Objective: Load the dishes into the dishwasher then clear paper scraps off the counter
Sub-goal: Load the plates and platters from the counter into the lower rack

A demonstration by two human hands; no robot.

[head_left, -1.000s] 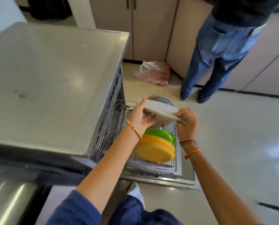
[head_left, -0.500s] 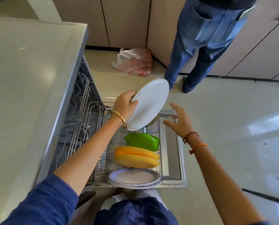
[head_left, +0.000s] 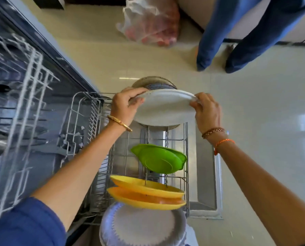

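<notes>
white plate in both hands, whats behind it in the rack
Behind the white plate the rims of more dishes show, one pale, one grey and speckled. The plate covers their lower parts, so how they stand cannot be seen.

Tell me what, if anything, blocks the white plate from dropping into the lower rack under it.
Nothing visible does. The white plate, gripped by left hand and right hand, hangs over bare tines of the lower rack, between the speckled plates and green dish.

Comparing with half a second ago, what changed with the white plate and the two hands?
The right hand, then open and free, now grips the white plate at its right rim. The left hand keeps its grip. The plate has come down over the rack. Green plate and yellow plates stayed.
</notes>
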